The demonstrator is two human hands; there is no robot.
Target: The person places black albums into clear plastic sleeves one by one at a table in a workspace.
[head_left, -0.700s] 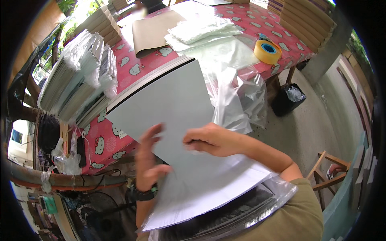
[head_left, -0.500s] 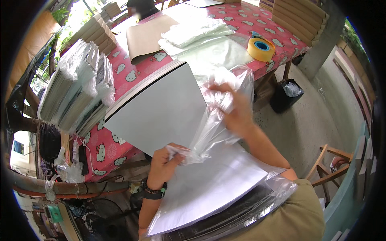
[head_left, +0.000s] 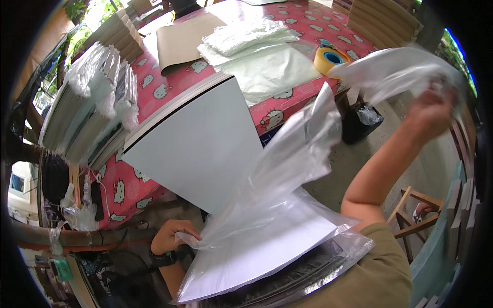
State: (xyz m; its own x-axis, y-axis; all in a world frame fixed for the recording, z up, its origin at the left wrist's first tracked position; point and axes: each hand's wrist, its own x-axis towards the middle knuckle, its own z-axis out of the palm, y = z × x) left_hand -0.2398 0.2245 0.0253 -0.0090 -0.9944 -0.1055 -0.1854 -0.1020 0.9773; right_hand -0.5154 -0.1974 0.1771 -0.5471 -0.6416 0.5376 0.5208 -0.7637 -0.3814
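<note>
My right hand (head_left: 434,110) is raised at the far right, closed on clear plastic film (head_left: 395,72) that trails leftward toward the tape; its fingers are blurred. Low at the left, my left hand (head_left: 177,236) pinches the edge of a clear plastic bag (head_left: 292,149), which fans upward across the middle. Whether the two pieces of film are joined, I cannot tell. Across my lap lies a white sheet (head_left: 272,246) in clear plastic, with something black under its near edge. A thick stack of white sheets (head_left: 205,138) with a black line along its edge sits tilted beyond it.
The pink patterned table (head_left: 272,115) carries flat plastic bags (head_left: 272,66), brown paper (head_left: 185,41), a yellow tape roll (head_left: 328,59) and plastic-wrapped stacks (head_left: 84,108). Brown stacks (head_left: 382,25) stand at the back right. A black bin (head_left: 359,126) and wooden frame (head_left: 418,220) are on the right.
My right hand has swung up and right, drawing film with it. My left hand has moved left and down. The crumpled plastic between them has spread out.
</note>
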